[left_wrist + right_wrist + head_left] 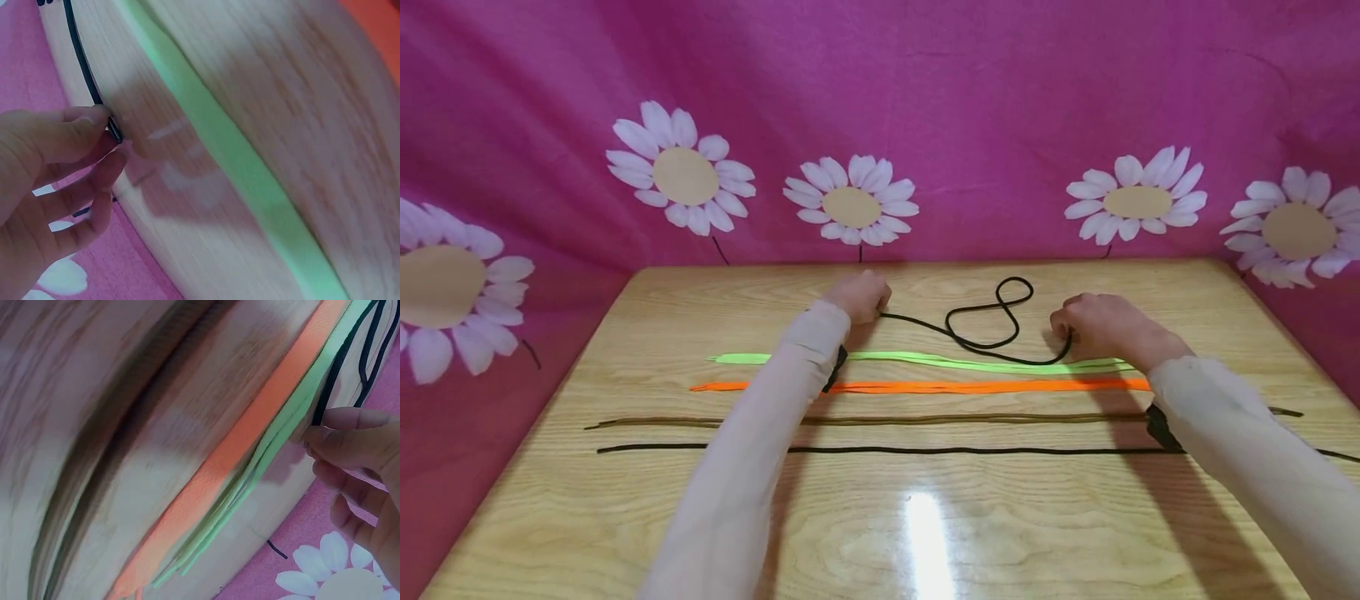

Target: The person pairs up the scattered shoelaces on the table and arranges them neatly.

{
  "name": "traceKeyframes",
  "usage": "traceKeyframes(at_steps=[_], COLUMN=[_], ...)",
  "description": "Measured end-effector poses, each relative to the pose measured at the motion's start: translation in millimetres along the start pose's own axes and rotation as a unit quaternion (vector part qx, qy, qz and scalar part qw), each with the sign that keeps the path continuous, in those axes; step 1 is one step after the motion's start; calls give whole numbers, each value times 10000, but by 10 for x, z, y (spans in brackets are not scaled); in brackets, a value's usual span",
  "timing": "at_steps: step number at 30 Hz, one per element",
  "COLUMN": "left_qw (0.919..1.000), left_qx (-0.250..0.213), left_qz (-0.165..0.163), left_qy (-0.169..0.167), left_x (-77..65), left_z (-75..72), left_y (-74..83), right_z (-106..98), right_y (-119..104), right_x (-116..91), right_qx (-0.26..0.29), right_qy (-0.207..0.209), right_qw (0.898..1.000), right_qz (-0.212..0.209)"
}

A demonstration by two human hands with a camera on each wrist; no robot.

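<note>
A black round shoelace lies looped in a figure-eight shape at the back of the table. Its tip is pinched between thumb and forefinger of my left hand. My right hand pinches the lace near its other end, just behind a flat green shoelace. In the right wrist view, the black lace runs up from the thumb and forefinger, and the remaining fingers are loosely bent. The green lace passes below both hands without being held.
Nearer the front, an orange shoelace, a brown shoelace and a straight black shoelace lie roughly parallel across the wooden table. Behind the table hangs a pink cloth with white daisies.
</note>
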State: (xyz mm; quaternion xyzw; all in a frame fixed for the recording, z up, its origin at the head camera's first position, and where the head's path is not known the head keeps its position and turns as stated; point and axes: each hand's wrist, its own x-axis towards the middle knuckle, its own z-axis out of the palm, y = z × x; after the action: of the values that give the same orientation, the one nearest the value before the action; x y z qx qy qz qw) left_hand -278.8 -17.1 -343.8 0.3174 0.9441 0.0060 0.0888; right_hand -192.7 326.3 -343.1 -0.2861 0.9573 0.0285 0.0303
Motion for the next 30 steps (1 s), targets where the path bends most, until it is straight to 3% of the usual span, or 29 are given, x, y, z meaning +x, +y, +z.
traceKeyframes(at_steps=[6, 15, 20, 25, 30], left_qw=[10000, 9979, 9981, 9940, 9742], left_qx=[61, -73, -107, -709, -1782], left_qz=[2, 639, 612, 758, 815], left_qy=[-26, 102, 53, 355, 1121], left_x=[-18, -8, -49, -188, -387], left_z=[10, 44, 17, -47, -141], left_y=[-3, 31, 3, -78, -239], right_z=[19, 33, 6, -5, -47], right_y=[14, -1, -9, 10, 73], right_x=[-36, -40, -42, -62, -116], right_qx=[-17, 118, 261, 513, 564], right_qy=[55, -37, -132, -85, 263], right_qw=[10000, 9999, 9989, 9977, 9975], right_qz=[4, 107, 354, 427, 341])
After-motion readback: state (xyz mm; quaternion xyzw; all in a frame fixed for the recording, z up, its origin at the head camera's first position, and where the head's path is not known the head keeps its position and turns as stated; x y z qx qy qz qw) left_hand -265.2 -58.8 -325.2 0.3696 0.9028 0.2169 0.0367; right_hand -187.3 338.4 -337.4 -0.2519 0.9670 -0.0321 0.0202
